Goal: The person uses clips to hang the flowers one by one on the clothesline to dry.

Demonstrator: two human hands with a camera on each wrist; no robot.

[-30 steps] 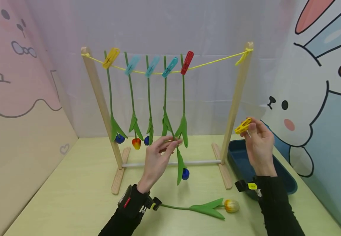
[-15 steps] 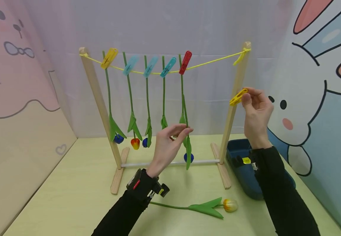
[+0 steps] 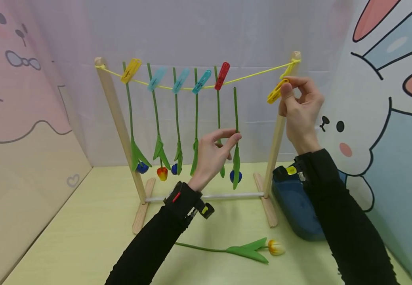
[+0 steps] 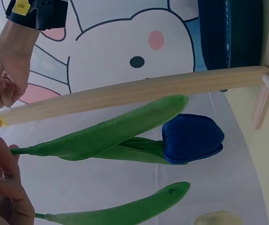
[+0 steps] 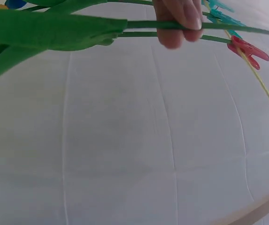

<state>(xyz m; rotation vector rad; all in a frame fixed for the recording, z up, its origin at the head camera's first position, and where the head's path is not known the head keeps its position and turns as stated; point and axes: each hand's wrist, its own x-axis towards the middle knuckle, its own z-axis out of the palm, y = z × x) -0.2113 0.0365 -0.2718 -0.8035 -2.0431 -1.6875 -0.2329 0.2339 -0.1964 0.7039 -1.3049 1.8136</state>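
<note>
So I'm pinching a blue tulip [image 3: 235,158] by its stem with my left hand [image 3: 214,152], upside down just under the string [image 3: 252,75], while my right hand [image 3: 298,109] is gripping a yellow clothespin [image 3: 275,92] beside the wooden post [image 3: 279,130].

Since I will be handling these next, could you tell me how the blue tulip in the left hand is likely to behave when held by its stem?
The blue tulip, pinched mid-stem by the left hand, stands straight above the fingers, so the stem seems fairly stiff. It is probably light, since fingertips alone carry it. The bloom hangs lowest, so it may swing.
</note>
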